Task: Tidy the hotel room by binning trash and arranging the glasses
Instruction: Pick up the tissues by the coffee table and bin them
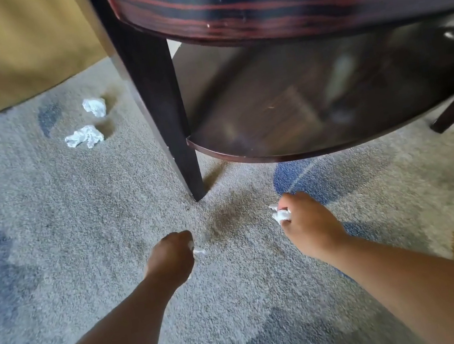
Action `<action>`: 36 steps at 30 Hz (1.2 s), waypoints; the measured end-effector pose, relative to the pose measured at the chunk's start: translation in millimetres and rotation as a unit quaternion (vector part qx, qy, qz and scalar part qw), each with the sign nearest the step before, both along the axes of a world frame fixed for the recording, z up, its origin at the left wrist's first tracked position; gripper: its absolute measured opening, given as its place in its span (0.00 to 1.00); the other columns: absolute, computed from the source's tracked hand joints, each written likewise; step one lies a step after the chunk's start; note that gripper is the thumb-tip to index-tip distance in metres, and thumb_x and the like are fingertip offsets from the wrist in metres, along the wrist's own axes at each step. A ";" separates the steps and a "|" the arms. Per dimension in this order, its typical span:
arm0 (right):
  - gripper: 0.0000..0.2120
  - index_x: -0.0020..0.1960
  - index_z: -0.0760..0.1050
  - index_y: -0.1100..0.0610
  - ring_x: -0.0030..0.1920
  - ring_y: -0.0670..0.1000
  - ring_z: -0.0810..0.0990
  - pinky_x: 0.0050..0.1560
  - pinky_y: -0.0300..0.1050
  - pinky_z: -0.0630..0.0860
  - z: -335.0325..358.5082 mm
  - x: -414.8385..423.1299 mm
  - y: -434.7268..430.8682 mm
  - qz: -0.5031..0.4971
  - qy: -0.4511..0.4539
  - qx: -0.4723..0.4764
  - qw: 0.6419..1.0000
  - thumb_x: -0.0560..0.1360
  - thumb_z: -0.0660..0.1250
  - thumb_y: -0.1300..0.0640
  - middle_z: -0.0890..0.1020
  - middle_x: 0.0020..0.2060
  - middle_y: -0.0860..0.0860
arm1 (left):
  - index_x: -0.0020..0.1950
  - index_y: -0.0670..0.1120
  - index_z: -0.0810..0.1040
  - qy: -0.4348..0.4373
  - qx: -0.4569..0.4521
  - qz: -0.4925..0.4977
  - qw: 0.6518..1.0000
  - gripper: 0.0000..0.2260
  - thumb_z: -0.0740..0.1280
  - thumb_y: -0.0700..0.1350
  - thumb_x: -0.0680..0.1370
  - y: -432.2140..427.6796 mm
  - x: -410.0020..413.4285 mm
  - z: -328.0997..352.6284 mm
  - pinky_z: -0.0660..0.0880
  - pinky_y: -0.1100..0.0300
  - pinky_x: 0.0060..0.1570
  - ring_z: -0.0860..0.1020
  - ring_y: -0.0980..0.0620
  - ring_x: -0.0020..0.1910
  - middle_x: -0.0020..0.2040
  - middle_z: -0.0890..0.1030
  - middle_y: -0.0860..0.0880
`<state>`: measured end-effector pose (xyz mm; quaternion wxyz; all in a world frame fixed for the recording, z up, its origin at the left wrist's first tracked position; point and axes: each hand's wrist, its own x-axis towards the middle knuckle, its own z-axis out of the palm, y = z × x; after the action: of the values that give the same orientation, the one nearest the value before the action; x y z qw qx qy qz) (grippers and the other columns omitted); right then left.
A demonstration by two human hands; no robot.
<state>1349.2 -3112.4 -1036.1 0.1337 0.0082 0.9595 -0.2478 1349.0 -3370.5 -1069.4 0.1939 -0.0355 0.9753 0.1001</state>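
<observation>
The right hand (305, 218) is closing round a white wad (281, 215); the left hand (170, 256) is fisting on a scrap (198, 251), likely gathering trash for binning; two more wads (84, 136) are lying on the carpet (78, 226) beside the table (158, 108) leg

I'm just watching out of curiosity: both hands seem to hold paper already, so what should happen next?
Probably reach the left hand toward the two crumpled papers still lying on the carpet beside the table leg, since each hand grips only a small wad.
</observation>
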 end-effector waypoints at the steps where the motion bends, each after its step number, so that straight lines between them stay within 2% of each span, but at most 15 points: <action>1: 0.08 0.56 0.73 0.54 0.42 0.49 0.75 0.35 0.36 0.66 2.9 -0.2 -1.4 0.001 0.004 0.001 1.000 0.77 0.66 0.59 0.75 0.51 0.52 | 0.41 0.47 0.70 0.000 0.007 0.007 1.000 0.09 0.55 0.40 0.78 2.0 -1.3 6.0 0.64 0.60 0.30 0.73 0.51 0.36 0.38 0.73 0.50; 4: 0.09 0.57 0.73 0.53 0.43 0.49 0.75 0.40 0.41 0.70 22.7 0.9 -7.3 0.002 0.008 0.001 1.000 0.78 0.66 0.59 0.73 0.52 0.52 | 0.41 0.49 0.69 0.016 0.047 0.015 0.999 0.05 0.58 0.45 0.77 6.7 -2.5 34.0 0.61 0.61 0.29 0.71 0.53 0.35 0.36 0.71 0.53; 8: 0.10 0.58 0.73 0.53 0.46 0.50 0.74 0.43 0.41 0.68 69.5 14.1 -11.8 0.015 0.009 -0.004 1.000 0.77 0.65 0.60 0.74 0.52 0.53 | 0.40 0.50 0.69 0.016 0.047 -0.027 0.998 0.11 0.58 0.53 0.80 15.5 7.8 91.2 0.60 0.61 0.28 0.71 0.53 0.34 0.32 0.69 0.54; 10: 0.10 0.57 0.73 0.53 0.49 0.52 0.74 0.45 0.42 0.67 102.6 25.1 -14.3 0.017 0.002 -0.009 1.000 0.77 0.65 0.61 0.75 0.51 0.54 | 0.43 0.50 0.68 0.011 0.049 -0.035 0.998 0.11 0.57 0.53 0.81 18.2 15.2 128.8 0.61 0.62 0.27 0.70 0.56 0.31 0.32 0.70 0.54; 14: 0.09 0.57 0.72 0.52 0.54 0.56 0.75 0.51 0.47 0.69 180.9 49.4 -17.6 -0.001 -0.019 -0.005 1.000 0.77 0.64 0.58 0.75 0.53 0.54 | 0.49 0.48 0.71 -0.009 0.057 -0.032 0.998 0.08 0.53 0.46 0.82 20.9 26.2 214.3 0.68 0.59 0.31 0.75 0.50 0.34 0.38 0.77 0.48; 19: 0.09 0.58 0.71 0.54 0.53 0.54 0.77 0.51 0.45 0.70 300.5 65.0 -13.7 -0.035 -0.057 -0.022 0.998 0.79 0.63 0.57 0.70 0.57 0.53 | 0.48 0.51 0.71 -0.020 0.069 -0.026 0.997 0.08 0.53 0.44 0.81 16.5 32.1 326.1 0.66 0.61 0.28 0.74 0.51 0.32 0.37 0.78 0.49; 23: 0.07 0.57 0.71 0.54 0.56 0.53 0.76 0.52 0.44 0.70 386.6 56.9 -9.1 -0.053 -0.049 -0.025 0.997 0.79 0.61 0.57 0.73 0.56 0.51 | 0.47 0.51 0.73 -0.007 0.073 -0.032 0.997 0.07 0.58 0.52 0.81 14.3 23.9 407.3 0.67 0.60 0.30 0.75 0.50 0.35 0.36 0.77 0.51; 26: 0.04 0.53 0.71 0.54 0.52 0.52 0.75 0.47 0.44 0.69 435.2 43.8 -5.2 -0.066 -0.028 -0.015 0.997 0.80 0.60 0.56 0.75 0.51 0.51 | 0.44 0.54 0.69 0.021 0.066 -0.053 0.996 0.09 0.59 0.58 0.79 15.8 10.2 456.2 0.66 0.60 0.33 0.73 0.53 0.37 0.35 0.73 0.55; 29: 0.03 0.50 0.70 0.51 0.48 0.51 0.74 0.46 0.44 0.70 472.0 27.4 0.7 -0.088 -0.006 -0.017 0.996 0.80 0.59 0.58 0.75 0.49 0.50 | 0.45 0.55 0.69 0.056 0.111 -0.054 0.991 0.09 0.61 0.59 0.78 18.7 -8.2 493.1 0.67 0.62 0.34 0.74 0.55 0.38 0.40 0.74 0.56; 31: 0.04 0.52 0.70 0.52 0.47 0.50 0.73 0.46 0.43 0.69 488.3 16.8 6.0 -0.098 0.005 -0.021 0.995 0.80 0.59 0.59 0.74 0.49 0.50 | 0.50 0.53 0.72 0.081 0.143 -0.045 0.985 0.10 0.63 0.59 0.77 22.4 -19.2 506.5 0.72 0.61 0.37 0.76 0.54 0.41 0.45 0.76 0.54; 33: 0.07 0.56 0.72 0.54 0.50 0.50 0.74 0.47 0.41 0.68 500.4 3.5 12.0 -0.108 0.014 -0.025 0.994 0.80 0.59 0.60 0.74 0.52 0.51 | 0.54 0.51 0.72 0.099 0.168 -0.039 0.980 0.12 0.64 0.57 0.76 28.2 -32.7 513.9 0.76 0.58 0.42 0.77 0.53 0.43 0.50 0.77 0.52; 36: 0.10 0.61 0.72 0.55 0.56 0.50 0.75 0.50 0.38 0.67 504.7 -17.2 22.3 -0.109 0.024 -0.027 0.993 0.80 0.60 0.60 0.73 0.56 0.50 | 0.58 0.50 0.71 0.102 0.176 -0.040 0.978 0.14 0.66 0.55 0.76 43.7 -54.2 513.3 0.77 0.55 0.45 0.76 0.50 0.46 0.53 0.75 0.50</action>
<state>1332.0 -3090.1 -531.4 0.0827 0.1035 0.9488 -0.2867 1294.8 -3326.7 -556.1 0.1002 0.0486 0.9576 0.2656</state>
